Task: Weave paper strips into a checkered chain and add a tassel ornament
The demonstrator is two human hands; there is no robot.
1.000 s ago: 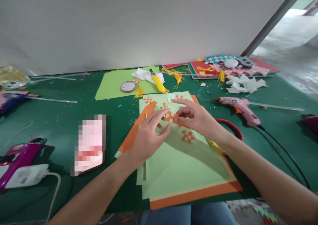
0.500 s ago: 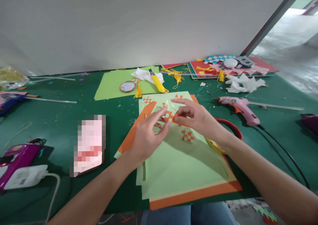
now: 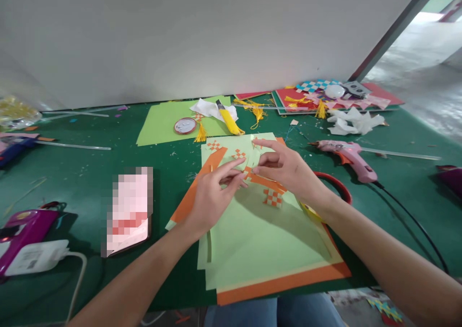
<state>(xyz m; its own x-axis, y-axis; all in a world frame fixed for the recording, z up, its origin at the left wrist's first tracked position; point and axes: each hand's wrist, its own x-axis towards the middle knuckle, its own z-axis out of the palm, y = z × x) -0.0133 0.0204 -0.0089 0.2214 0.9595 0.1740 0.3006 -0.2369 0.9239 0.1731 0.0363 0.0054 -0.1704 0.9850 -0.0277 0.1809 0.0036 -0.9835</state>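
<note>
My left hand (image 3: 215, 192) pinches a small woven paper piece (image 3: 247, 174) of orange and pale green strips, thumb and fingers at its left side. From the right, my right hand (image 3: 288, 169) grips the same piece with thumb and bent fingers, its index finger stretched out above. A loose orange strip (image 3: 269, 182) runs from the weave beneath the right hand. Below lies a stack of pale green and orange paper sheets (image 3: 267, 245). On it rest a checkered woven square (image 3: 273, 198) and smaller woven pieces (image 3: 238, 154) farther back.
A pink glue gun (image 3: 350, 158) lies at right, beside a partly hidden red curved handle (image 3: 335, 183). Behind the sheets are a yellow utility knife (image 3: 229, 118), a round tin (image 3: 185, 125) and yellow tassels (image 3: 201, 133). A phone (image 3: 130, 211) lies at left.
The orange strip now hangs out to the right, below my right hand. My fingers have shifted on the woven piece, and less of it shows between them.
</note>
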